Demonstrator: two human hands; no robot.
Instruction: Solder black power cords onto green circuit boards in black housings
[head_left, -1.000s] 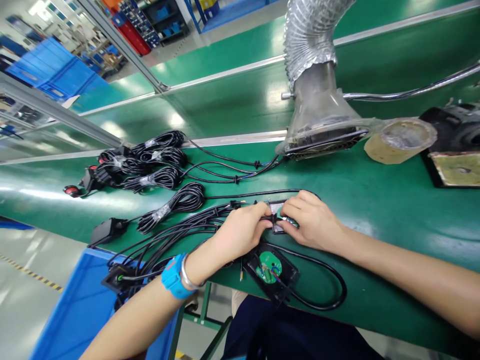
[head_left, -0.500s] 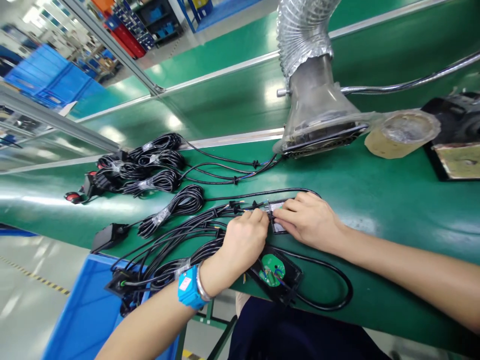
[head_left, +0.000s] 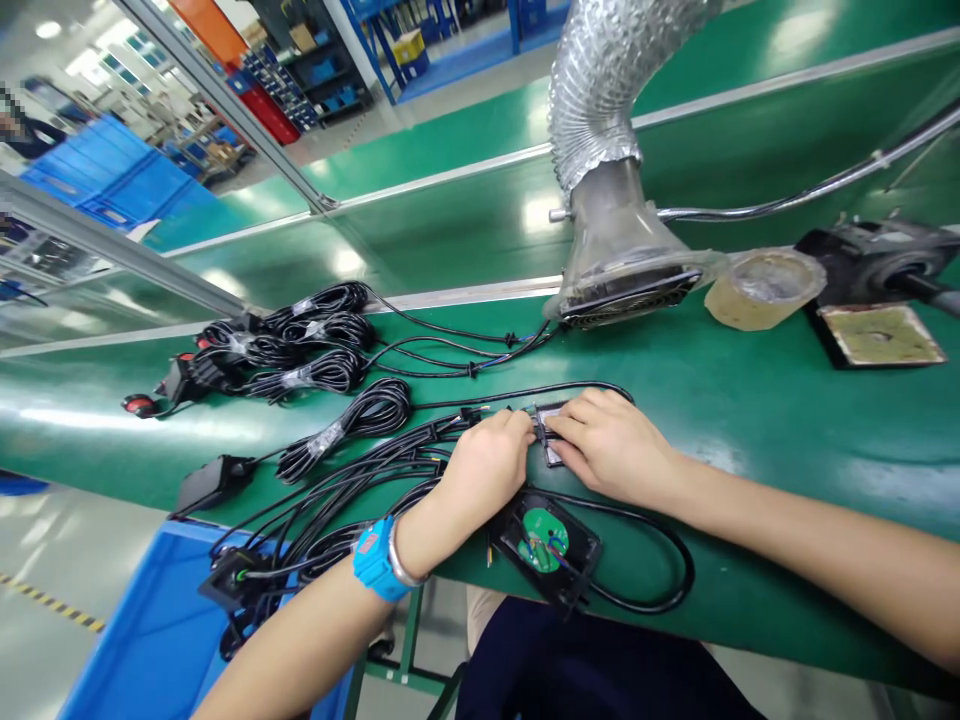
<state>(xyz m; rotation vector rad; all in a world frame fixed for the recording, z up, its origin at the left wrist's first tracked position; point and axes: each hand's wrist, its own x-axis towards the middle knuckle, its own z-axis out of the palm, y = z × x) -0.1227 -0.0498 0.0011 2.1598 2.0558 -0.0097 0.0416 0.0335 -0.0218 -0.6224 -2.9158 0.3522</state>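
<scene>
My left hand [head_left: 487, 450], with a blue watch and a metal bangle at the wrist, is closed at the left edge of a small black housing [head_left: 553, 458]. A black cable end seems to be in its fingers, which mostly hide it. My right hand [head_left: 619, 440] grips the housing from the right, thumb and fingers bent over its pale inside. Just below my hands lies a larger black case [head_left: 585, 545] holding a round green circuit board [head_left: 545, 540] with thin coloured wires. A thick black cable loops out of that case to the right.
Black cables [head_left: 345, 500] with stripped ends lie to the left, beside coiled cable bundles [head_left: 319, 370]. A blue bin [head_left: 142, 620] stands below the table edge. Behind are a fume hood [head_left: 622, 250] on a foil duct, a yellowish cup [head_left: 765, 290] and a soldering-iron stand with sponge [head_left: 885, 335].
The camera view has shifted slightly, so the hood, cup and stand appear further left. Both hands stay at the small housing, with little visible movement of the fingers.
</scene>
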